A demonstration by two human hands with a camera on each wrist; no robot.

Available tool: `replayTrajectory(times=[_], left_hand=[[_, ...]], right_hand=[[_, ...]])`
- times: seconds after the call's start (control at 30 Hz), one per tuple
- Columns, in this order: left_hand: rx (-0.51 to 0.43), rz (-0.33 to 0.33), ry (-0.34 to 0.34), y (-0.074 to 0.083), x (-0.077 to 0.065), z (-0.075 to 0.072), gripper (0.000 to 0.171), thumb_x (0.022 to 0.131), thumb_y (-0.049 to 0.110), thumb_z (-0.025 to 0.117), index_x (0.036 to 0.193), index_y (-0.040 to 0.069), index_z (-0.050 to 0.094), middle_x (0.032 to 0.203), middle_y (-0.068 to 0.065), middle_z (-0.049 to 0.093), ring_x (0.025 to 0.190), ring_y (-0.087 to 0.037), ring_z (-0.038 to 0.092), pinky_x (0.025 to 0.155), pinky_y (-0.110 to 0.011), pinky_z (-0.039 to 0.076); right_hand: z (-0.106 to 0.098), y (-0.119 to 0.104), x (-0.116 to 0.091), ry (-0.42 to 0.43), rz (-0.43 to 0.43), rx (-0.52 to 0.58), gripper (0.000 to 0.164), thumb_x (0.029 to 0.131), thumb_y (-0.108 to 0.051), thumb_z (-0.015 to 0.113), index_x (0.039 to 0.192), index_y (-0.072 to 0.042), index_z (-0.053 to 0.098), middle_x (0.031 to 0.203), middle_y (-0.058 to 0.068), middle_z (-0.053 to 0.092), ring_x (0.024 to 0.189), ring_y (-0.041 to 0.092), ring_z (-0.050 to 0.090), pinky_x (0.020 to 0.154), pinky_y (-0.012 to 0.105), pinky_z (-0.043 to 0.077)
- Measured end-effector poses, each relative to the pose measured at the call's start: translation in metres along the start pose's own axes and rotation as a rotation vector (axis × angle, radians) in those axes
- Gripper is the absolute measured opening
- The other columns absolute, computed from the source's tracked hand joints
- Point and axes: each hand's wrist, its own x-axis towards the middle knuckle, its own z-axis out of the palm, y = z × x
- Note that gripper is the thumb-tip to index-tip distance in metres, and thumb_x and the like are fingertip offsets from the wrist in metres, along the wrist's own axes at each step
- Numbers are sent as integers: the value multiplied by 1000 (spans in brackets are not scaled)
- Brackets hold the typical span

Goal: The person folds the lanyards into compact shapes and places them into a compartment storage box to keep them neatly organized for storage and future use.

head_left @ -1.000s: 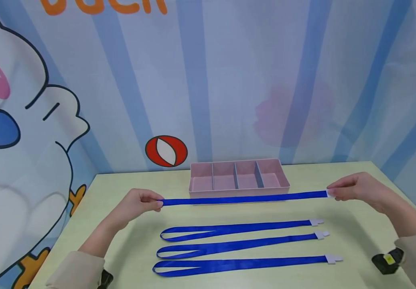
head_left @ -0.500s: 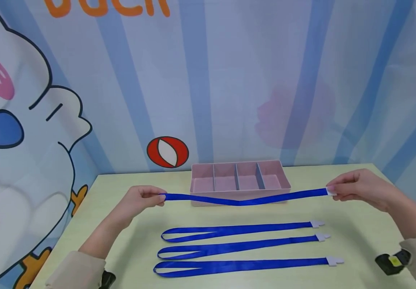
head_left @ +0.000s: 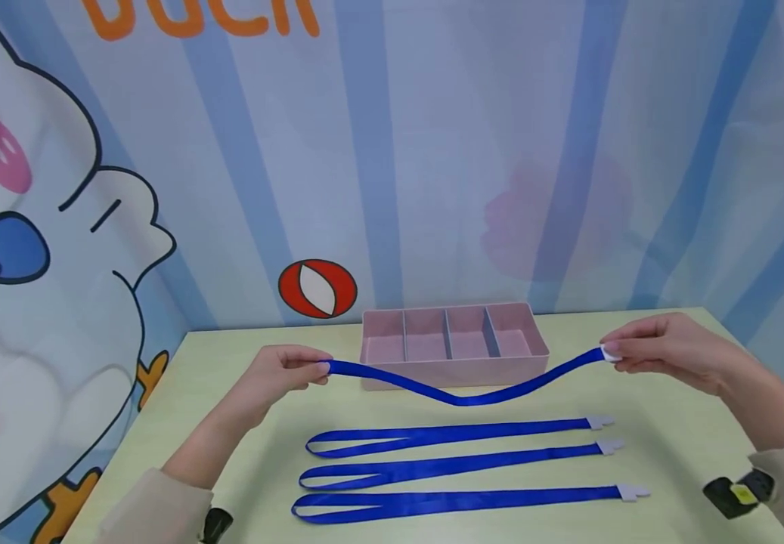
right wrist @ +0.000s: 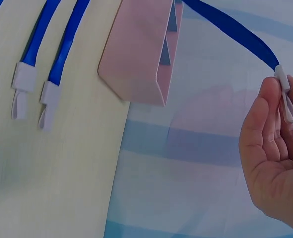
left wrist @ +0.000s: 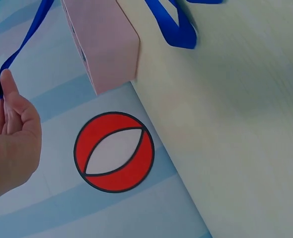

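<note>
A blue lanyard (head_left: pixel 460 400) hangs in a shallow sag between my two hands, above the table. My left hand (head_left: pixel 276 381) pinches its looped end between thumb and fingers. At the other end, my right hand (head_left: pixel 677 351) pinches the white plastic clip (right wrist: pixel 281 79), whose small loop pokes out between the fingers. Below the held strap, three more blue lanyards lie side by side: a back one (head_left: pixel 446 433), a middle one (head_left: pixel 446 465) and a front one (head_left: pixel 460 500). Their loops point left and their white clips right.
Behind the held lanyard, a pink box (head_left: pixel 456 370) with several compartments stands at the back of the pale table (head_left: pixel 242 491). A printed curtain (head_left: pixel 432 151) rises behind the table's far edge.
The lanyard was stretched straight and now sags in the middle. My left hand has moved right and slightly up, my right hand slightly left. The lanyards on the table stay put.
</note>
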Motion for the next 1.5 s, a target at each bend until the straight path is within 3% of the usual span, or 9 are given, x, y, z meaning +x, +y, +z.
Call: replayTrajectory(times=[0.2,0.4,0.6,0.9,1.1,1.33,1.5], left_hand=[[-44,-12,-16,7,4,16,26,89,18,64,108,2,67,91,-7,69,86,-19,65,86,-41,49],[-86,20,-49,15,11,32,26,88,19,66,108,2,67,94,-12,69,86,-19,65,86,-41,50],[-111,46,-91,26,10,45,26,87,19,67,107,2,67,93,-14,68,88,-24,64,87,-42,50],[-156,79,-107,39,7,60,22,87,14,66,104,0,68,88,-11,69,85,-22,66,81,-36,52],[-182,92,-101,41,9,70,22,87,15,67,104,1,69,87,-7,69,83,-20,66,82,-38,53],[-203,96,-106,52,8,81,22,87,13,67,105,1,69,92,-9,68,91,-30,65,84,-40,52],[-220,93,-114,59,9,90,23,87,10,66,106,-1,68,93,-11,67,88,-26,67,81,-37,53]], right_hand=[[16,-7,5,-1,16,13,18,95,-11,54,99,-18,71,90,-1,68,82,16,67,77,26,54],[29,-16,8,-9,33,23,17,94,-12,55,104,-9,69,91,2,68,82,16,67,77,28,54],[45,-27,14,-5,61,-32,39,93,-19,59,118,11,55,94,5,66,84,18,65,79,29,54],[64,-46,21,-17,3,-91,46,91,-20,61,120,15,51,100,9,64,89,20,65,81,32,53],[76,-52,29,-38,-15,-39,41,90,-19,63,116,12,57,95,8,65,86,20,65,80,31,53],[94,-59,39,-64,-29,14,40,89,-17,64,115,12,57,94,7,65,83,20,66,79,31,54],[108,-65,44,-56,-29,8,38,89,-17,65,114,12,59,93,9,67,81,21,66,77,31,54]])
